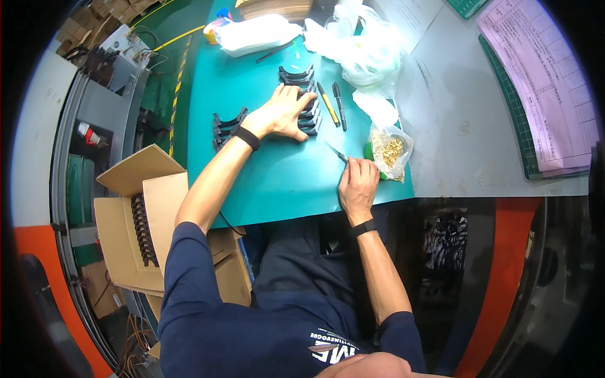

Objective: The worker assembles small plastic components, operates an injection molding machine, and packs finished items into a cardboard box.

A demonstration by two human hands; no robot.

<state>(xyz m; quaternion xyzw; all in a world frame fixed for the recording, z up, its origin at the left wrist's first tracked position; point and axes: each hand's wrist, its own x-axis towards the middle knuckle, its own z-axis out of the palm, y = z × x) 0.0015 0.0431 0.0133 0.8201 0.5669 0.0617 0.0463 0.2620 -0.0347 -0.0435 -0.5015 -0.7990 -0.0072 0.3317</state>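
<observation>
My left hand [280,114] reaches over a row of black curved plastic parts [309,120] on the green mat. Its thumb lies at the row's near end and its fingers curl over the parts farther up, spanning several of them. The palm hides part of the row. My right hand [360,184] is closed around a thin, pointed tool [337,152], its tip aimed up and left; the grip hides the rest. Beside that hand lies an open clear bag [392,153] of small gold-coloured pieces. A second group of black curved parts [222,128] sits left of my left wrist.
A yellow pen [328,105] and a black marker [339,106] lie right of the row. White plastic bags [372,60] and a white bottle-like container [258,34] stand farther back. At left, an open cardboard box [126,242] holds more black parts. Printed sheets [535,82] lie at right.
</observation>
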